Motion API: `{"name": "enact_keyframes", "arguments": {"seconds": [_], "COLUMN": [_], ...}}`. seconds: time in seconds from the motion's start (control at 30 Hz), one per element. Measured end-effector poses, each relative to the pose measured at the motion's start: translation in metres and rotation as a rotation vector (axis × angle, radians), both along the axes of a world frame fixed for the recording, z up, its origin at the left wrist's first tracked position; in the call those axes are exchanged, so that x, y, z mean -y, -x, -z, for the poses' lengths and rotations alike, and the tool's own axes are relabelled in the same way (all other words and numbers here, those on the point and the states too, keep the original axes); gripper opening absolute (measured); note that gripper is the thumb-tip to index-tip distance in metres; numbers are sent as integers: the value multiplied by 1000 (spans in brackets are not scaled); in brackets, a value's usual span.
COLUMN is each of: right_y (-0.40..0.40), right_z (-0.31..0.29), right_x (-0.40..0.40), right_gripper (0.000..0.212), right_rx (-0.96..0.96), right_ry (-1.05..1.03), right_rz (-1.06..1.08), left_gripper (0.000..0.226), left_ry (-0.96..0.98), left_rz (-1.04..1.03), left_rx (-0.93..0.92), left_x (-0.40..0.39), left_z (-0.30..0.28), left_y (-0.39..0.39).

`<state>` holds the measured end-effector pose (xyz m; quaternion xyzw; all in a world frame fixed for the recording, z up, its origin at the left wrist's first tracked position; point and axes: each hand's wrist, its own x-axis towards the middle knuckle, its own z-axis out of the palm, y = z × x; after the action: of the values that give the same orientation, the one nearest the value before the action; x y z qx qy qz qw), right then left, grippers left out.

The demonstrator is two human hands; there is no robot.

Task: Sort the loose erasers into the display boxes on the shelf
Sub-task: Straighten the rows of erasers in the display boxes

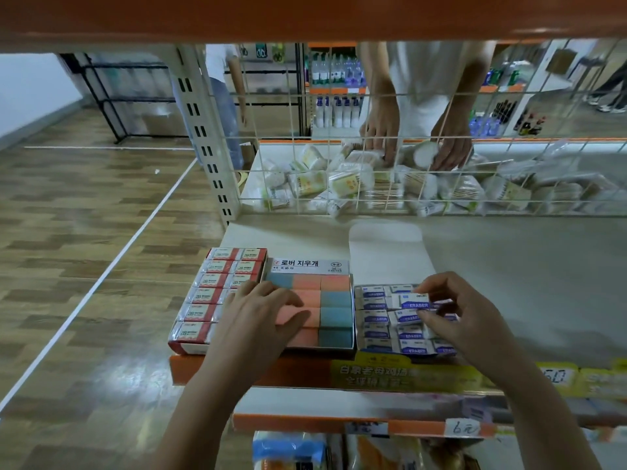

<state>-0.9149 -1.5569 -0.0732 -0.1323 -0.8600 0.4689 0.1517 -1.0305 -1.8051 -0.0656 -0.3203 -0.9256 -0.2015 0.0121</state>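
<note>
Three display boxes stand side by side at the shelf's front edge. The left box holds red-and-white 2B erasers. The middle box holds pink and teal block erasers under a Korean-lettered flap. The right box holds blue-and-white erasers marked ERASER. My left hand lies flat with straight fingers on the pink erasers, spanning the left and middle boxes. My right hand pinches a blue-and-white eraser between thumb and fingers, just above the right box.
The grey shelf stretches right of the boxes. A wire grid backs it; behind it another person's hands handle cotton-swab packs. An orange shelf edge with price labels runs below. Wooden floor lies to the left.
</note>
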Motion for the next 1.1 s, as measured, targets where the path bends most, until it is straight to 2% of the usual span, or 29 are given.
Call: {"name": "enact_keyframes", "arguments": {"seconds": [0.13, 0.3, 0.43, 0.6, 1.1], "right_y": [-8, -3, 3, 9, 13], "right_z": [2, 8, 15, 20, 22], "right_x": [8, 24, 27, 30, 36], "right_gripper": [33, 28, 22, 15, 18], "right_rx": [67, 105, 91, 77, 112], "right_ry": [-101, -197, -371, -482, -562], "right_rz": [-85, -176, -182, -130, -99], "left_gripper": [38, 37, 28, 24, 25], "left_ry": [20, 33, 31, 31, 87], "left_rz": [79, 74, 96, 107, 157], "left_rx": [71, 60, 69, 65, 60], "left_x": [-30, -51, -54, -56, -52], "left_z": [0, 4, 7, 4, 1], "left_y": [-13, -19, -18, -17, -14]}}
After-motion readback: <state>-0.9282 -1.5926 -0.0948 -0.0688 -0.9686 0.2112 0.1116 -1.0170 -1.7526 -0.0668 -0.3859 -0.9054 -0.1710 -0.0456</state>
